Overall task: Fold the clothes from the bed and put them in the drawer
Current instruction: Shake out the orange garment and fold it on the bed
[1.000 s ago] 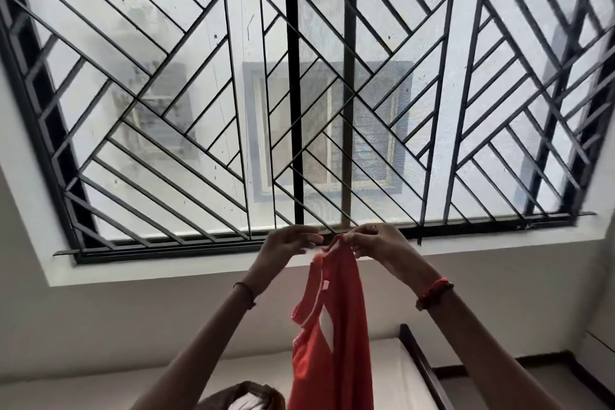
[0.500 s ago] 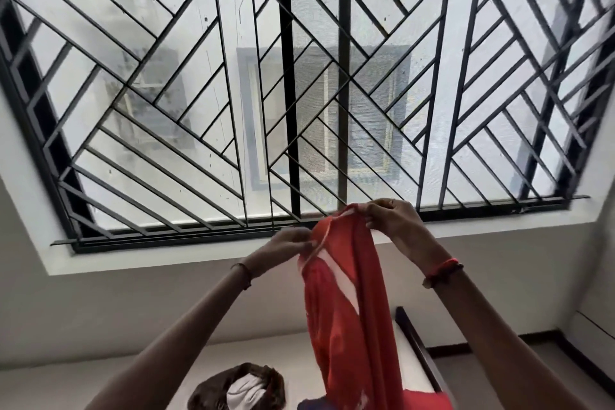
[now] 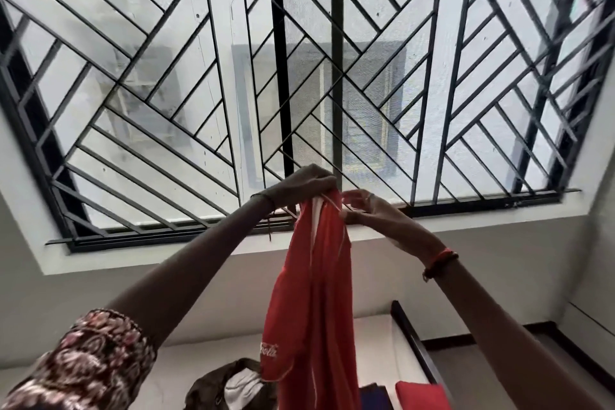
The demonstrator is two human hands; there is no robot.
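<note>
A red garment with white trim and small white lettering hangs straight down in front of the window. My left hand grips its top edge from above. My right hand pinches the same top edge just to the right, fingers partly spread. Both arms are raised high. The bed with its white sheet lies below, and the garment's lower end drops out of the frame. No drawer is in view.
A brown garment with white cloth inside lies on the bed. A folded red piece and a dark blue piece sit at the bottom right. The bed's dark frame runs along its right. A barred window fills the wall ahead.
My left hand rose from beside the garment to grip its top edge. My right hand slid to the right side of the top. The garment hangs longer and narrower.
</note>
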